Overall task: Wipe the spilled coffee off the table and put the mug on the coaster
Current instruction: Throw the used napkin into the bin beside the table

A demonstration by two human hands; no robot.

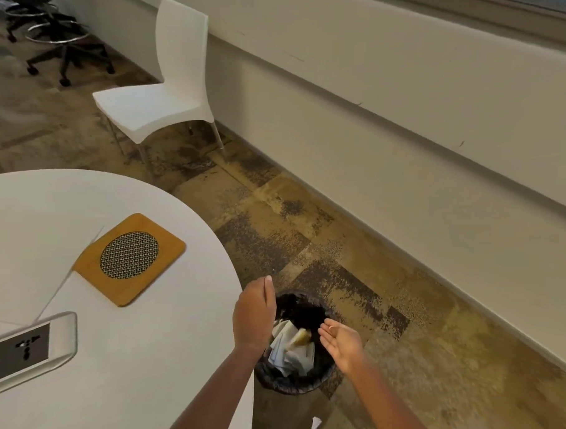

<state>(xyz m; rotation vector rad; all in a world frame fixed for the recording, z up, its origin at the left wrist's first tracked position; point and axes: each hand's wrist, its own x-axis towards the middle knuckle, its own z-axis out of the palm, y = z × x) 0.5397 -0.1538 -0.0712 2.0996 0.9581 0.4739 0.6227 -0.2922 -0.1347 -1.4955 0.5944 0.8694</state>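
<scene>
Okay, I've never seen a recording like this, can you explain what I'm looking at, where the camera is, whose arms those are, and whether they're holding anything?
There is one picture, taken by a wide-angle camera worn on a person's head and looking forward and down. No machine is involved; the two bare arms are the wearer's own.

The left hand and right hand hang over a small waste bin on the floor and hold nothing. The right palm faces up. Crumpled paper lies in the bin.

On the left is a round white table. It carries a square wooden coaster and a built-in socket panel. A white chair stands by the wall. No mug is in view.
</scene>
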